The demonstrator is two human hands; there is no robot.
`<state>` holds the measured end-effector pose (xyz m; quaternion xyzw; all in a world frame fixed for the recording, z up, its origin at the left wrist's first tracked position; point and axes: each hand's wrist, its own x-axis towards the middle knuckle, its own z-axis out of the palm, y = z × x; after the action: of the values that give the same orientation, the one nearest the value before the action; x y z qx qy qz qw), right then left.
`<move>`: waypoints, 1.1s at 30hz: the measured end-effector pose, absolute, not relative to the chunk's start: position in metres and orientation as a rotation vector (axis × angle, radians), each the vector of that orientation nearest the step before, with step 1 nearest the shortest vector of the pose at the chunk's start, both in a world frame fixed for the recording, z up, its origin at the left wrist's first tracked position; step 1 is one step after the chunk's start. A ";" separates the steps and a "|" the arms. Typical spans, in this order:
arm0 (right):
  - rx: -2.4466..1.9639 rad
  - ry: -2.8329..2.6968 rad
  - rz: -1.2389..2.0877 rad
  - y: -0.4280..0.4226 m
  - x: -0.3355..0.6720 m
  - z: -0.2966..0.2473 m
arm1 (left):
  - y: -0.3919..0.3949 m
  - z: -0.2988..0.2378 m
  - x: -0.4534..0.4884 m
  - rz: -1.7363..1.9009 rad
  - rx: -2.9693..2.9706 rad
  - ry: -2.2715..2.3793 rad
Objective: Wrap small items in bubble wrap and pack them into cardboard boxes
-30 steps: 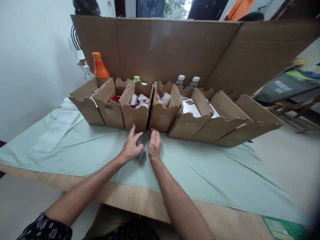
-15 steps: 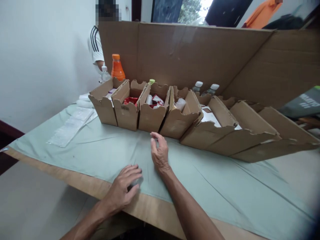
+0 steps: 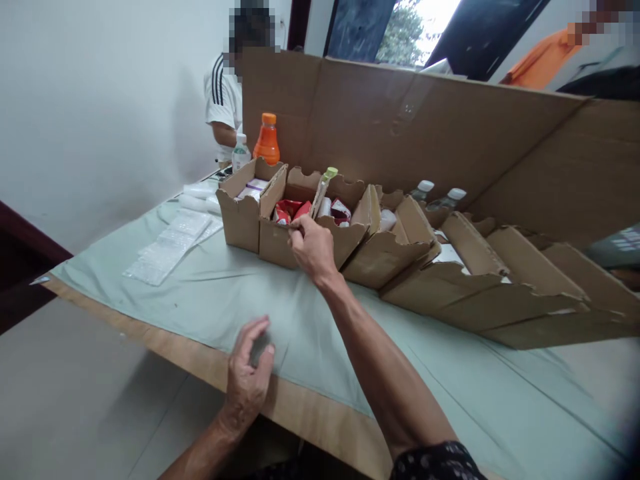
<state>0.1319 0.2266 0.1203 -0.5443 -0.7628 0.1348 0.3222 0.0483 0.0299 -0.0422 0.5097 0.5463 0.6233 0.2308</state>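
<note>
Several open-topped cardboard boxes stand in a row on the cloth-covered table. My right hand (image 3: 313,247) is closed at the front rim of the second cardboard box (image 3: 277,243) from the left, fingertips pinched over its edge. Red packets (image 3: 293,211) lie inside that box. The third box (image 3: 345,243) beside it holds white and dark red items (image 3: 340,211). My left hand (image 3: 250,363) hovers near the table's front edge, fingers curved apart with nothing in them.
Clear bubble-wrap sheets (image 3: 170,247) lie at the left. An orange bottle (image 3: 268,140) and clear bottles (image 3: 241,152) stand behind the boxes. A tall cardboard panel (image 3: 370,120) rises at the back. A person in a white shirt (image 3: 225,100) is behind it at left.
My right hand has moved forward from the cloth to the second box's rim and its fingers have closed there. My left hand has turned more upright. The view has shifted left.
</note>
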 end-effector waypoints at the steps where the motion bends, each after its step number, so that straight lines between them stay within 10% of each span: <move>1: -1.392 -2.010 0.375 0.210 0.135 0.118 | 0.028 -0.044 0.047 1.799 1.311 1.514; 20: -1.292 -1.851 0.738 -0.009 0.368 0.051 | -0.027 -0.034 0.024 1.424 1.052 1.437; 33: -1.654 -1.505 0.373 0.073 0.379 0.032 | 0.110 0.012 0.105 1.268 1.481 1.227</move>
<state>0.3789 0.0729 0.0324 -0.6610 -0.6013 0.1490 0.4234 0.1046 0.1102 0.0123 0.5872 0.4866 0.5029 0.4069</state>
